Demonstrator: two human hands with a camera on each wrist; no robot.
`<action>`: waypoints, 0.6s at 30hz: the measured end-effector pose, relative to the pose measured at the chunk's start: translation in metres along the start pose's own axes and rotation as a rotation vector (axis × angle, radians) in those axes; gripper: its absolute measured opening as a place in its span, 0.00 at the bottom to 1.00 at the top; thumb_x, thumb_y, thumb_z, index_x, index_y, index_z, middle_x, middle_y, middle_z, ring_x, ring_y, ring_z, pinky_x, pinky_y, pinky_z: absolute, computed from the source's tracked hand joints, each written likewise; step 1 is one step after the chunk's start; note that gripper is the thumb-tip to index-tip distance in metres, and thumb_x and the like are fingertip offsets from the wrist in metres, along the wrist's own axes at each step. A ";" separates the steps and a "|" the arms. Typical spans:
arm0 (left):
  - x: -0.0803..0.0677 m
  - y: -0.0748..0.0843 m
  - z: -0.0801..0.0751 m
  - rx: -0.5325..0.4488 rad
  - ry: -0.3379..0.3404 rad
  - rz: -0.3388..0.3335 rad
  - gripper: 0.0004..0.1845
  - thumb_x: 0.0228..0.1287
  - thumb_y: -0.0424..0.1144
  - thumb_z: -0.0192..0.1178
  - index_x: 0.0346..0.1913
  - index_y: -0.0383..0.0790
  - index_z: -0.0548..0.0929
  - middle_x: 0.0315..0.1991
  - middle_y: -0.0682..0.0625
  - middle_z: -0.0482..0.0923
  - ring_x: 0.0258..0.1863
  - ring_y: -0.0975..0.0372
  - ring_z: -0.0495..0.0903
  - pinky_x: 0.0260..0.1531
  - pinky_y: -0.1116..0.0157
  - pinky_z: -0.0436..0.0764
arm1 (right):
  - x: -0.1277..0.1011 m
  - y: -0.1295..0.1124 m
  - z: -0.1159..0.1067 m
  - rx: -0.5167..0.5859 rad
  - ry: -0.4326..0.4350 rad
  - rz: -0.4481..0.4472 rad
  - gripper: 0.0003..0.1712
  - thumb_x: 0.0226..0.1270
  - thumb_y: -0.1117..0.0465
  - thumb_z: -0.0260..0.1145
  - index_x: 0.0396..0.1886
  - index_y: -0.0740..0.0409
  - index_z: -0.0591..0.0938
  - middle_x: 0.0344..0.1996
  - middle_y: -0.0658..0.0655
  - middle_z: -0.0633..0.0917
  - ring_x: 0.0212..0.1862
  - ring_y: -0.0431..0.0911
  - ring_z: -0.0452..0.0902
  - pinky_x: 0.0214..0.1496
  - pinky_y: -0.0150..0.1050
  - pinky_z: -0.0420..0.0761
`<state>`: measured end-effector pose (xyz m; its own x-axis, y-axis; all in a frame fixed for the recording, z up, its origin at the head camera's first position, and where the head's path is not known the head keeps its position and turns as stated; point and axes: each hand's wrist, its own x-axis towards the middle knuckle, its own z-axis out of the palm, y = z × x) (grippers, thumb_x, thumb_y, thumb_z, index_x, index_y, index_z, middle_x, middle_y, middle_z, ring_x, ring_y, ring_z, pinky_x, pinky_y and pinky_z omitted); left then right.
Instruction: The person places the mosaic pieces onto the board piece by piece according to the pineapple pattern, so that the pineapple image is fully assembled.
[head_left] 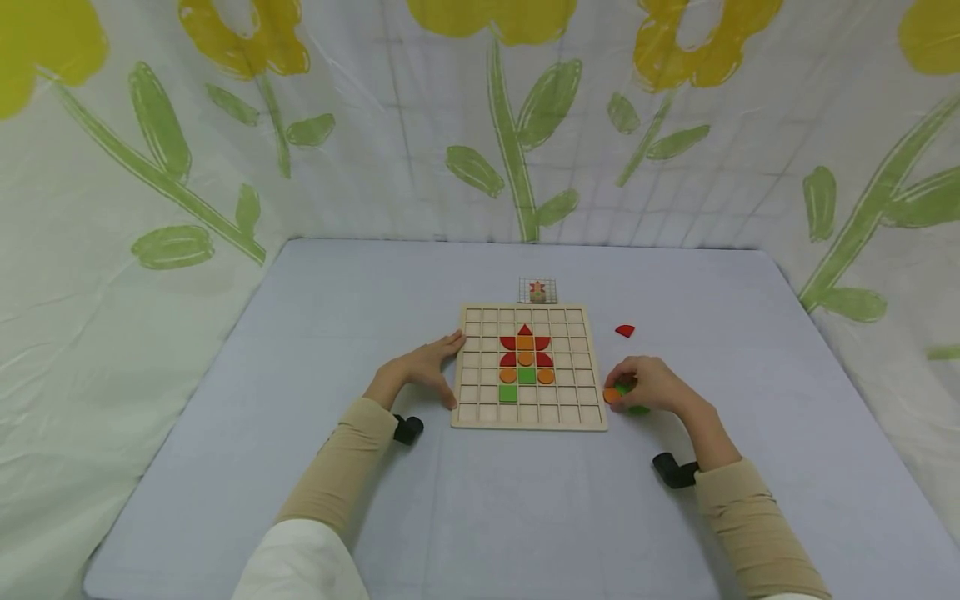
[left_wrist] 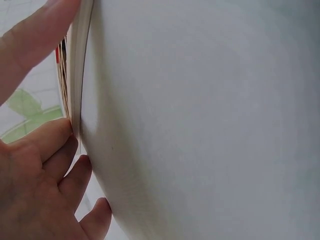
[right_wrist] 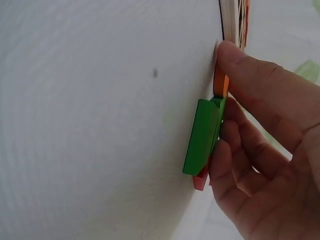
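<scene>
Flower-printed sheeting backs a grey table (head_left: 300, 350). Right hand (head_left: 652, 385) curls over an orange piece (head_left: 612, 395) and green piece (right_wrist: 202, 136) just right of the wooden grid board (head_left: 592, 367); left hand (head_left: 422, 367), fingers straight, steadies its left edge. Judging by this, a piece is being picked; placing needs an empty cell.

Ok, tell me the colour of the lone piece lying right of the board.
Red piece; head view shows it best.

we see open worktop (head_left: 360, 300) left of the wooden grid board (head_left: 529, 421), in front of it, and far right. the left hand (head_left: 423, 369) blocks the board's left edge; the right hand (head_left: 651, 384), over loose pieces (head_left: 621, 397), crowds its right edge. a red piece (head_left: 625, 331) and a small card (head_left: 537, 290) lie beyond.
</scene>
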<state>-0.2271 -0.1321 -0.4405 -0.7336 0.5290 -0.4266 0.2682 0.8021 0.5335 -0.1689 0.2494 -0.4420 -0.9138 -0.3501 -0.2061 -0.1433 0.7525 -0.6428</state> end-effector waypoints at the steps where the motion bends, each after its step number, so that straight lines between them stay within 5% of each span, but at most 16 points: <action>1: 0.000 0.000 0.000 0.002 0.001 -0.001 0.62 0.45 0.42 0.77 0.77 0.36 0.45 0.78 0.45 0.36 0.76 0.50 0.38 0.72 0.49 0.45 | 0.000 0.000 0.000 -0.004 -0.001 0.002 0.15 0.48 0.68 0.77 0.37 0.64 0.85 0.37 0.55 0.84 0.43 0.51 0.77 0.52 0.53 0.78; 11: 0.001 0.000 0.002 0.001 0.003 -0.010 0.62 0.45 0.42 0.77 0.77 0.37 0.45 0.79 0.46 0.36 0.76 0.51 0.38 0.72 0.49 0.46 | 0.002 0.001 -0.001 -0.022 0.041 -0.042 0.13 0.52 0.66 0.75 0.38 0.64 0.86 0.37 0.56 0.86 0.42 0.51 0.79 0.49 0.51 0.80; 18: -0.001 0.001 0.001 -0.001 0.012 -0.007 0.62 0.45 0.41 0.77 0.77 0.36 0.45 0.78 0.44 0.37 0.76 0.50 0.39 0.72 0.48 0.46 | 0.006 -0.006 0.000 0.047 0.087 -0.089 0.15 0.52 0.63 0.76 0.40 0.63 0.87 0.36 0.54 0.87 0.36 0.46 0.80 0.42 0.40 0.81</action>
<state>-0.2254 -0.1310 -0.4404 -0.7428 0.5200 -0.4218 0.2624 0.8057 0.5311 -0.1733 0.2430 -0.4394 -0.9281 -0.3629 -0.0830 -0.2092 0.6929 -0.6900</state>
